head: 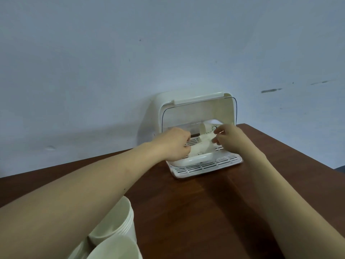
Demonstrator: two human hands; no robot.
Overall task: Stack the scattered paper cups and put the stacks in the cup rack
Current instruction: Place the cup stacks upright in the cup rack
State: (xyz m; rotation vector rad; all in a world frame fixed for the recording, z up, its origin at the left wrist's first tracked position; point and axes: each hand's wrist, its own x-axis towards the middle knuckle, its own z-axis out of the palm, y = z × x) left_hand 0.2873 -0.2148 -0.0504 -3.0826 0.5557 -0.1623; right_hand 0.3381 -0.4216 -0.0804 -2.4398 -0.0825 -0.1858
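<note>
Both bare arms reach across the dark brown wooden table (196,212) into a white plastic cup rack with a slatted floor (205,166), its clear lid flipped up against the pale blue-grey wall (130,53). Inside lies a tilted stack of white paper cups with a dark printed drawing (202,146). The left hand (175,144) curls against the stack's left side, and the right hand (230,141) pinches its right edge with thumb and forefinger. Near the person, under the left forearm, stand two more stacks of plain cream paper cups (117,223).
</note>
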